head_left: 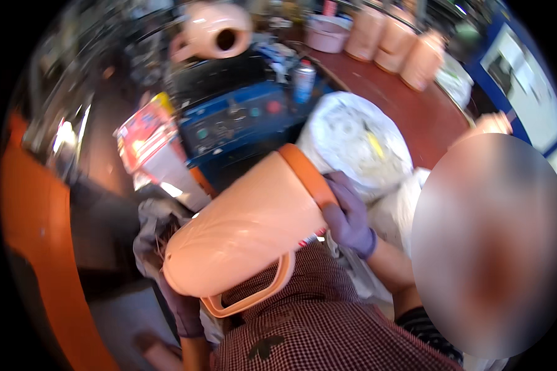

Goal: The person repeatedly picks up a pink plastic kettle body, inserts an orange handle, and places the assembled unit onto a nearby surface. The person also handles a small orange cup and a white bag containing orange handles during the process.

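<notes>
Dim, crowded workshop with patches of hard glare.
A red-brown counter [390, 96] spans the upper right, near a blue frame [484, 46] around a pale panel [526, 80]; a blue control box [229, 120] with coloured buttons sits at upper middle, an orange machine panel [34, 210] at far left, bright metal [64, 135] beside it.

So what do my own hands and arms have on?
Your right hand wears a muted purple glove with a deeper violet cuff; your left hand has a similar glove. A dark striped sleeve shows higher on the right arm.
</notes>
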### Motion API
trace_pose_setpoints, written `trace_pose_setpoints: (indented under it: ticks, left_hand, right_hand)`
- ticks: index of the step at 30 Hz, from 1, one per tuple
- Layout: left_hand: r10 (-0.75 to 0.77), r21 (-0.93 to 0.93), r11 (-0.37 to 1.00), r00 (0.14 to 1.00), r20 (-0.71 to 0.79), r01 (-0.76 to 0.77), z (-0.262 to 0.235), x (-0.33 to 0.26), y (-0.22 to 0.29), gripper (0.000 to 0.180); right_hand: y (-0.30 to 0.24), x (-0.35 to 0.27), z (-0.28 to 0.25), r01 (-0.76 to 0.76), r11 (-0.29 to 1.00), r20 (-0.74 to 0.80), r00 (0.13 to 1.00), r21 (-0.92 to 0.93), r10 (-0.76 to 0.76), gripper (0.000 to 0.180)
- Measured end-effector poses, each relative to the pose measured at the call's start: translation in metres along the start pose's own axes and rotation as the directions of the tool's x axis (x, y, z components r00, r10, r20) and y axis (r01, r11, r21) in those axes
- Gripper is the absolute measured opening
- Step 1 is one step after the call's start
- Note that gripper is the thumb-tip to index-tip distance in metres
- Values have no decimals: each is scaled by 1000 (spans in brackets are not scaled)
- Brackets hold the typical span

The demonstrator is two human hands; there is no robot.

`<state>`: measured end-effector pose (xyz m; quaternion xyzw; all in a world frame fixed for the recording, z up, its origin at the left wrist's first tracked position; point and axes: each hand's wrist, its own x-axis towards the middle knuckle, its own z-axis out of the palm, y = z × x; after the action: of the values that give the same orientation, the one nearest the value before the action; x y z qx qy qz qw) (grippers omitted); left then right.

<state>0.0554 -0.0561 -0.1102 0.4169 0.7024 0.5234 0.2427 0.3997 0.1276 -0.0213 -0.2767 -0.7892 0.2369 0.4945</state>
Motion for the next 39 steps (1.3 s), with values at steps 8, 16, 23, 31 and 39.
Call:
trace_pose_setpoints:
  ticks: [8, 16, 23, 31, 39]
  left_hand:
    - [-157, -548, 837, 966, -206, 19, 0, 29, 49, 57]
    - [163, 22, 987, 984, -77, -162, 23, 21, 164, 63]
    - [219, 295, 851, 804, 553, -435, 25, 60, 135, 94]
    - [358, -171, 929, 682, 638, -329, 19, 56, 110, 104]
    - [472, 46, 861, 830, 298, -506, 46, 37, 134, 78]
  right_hand:
    - [35, -33, -4, -206, 944, -188, 948, 256, 257, 29]
    - [-17, -129, -187, -516, 727, -425, 842, -453, 333, 20]
    - [99, -351, -342, -366, -193, -401, 665, -911, 630, 34]
    - [103, -295, -361, -79, -96, -124, 712, -992, 691, 33]
    - [-68, 37, -233, 160, -20, 151, 962, -987, 225, 45]
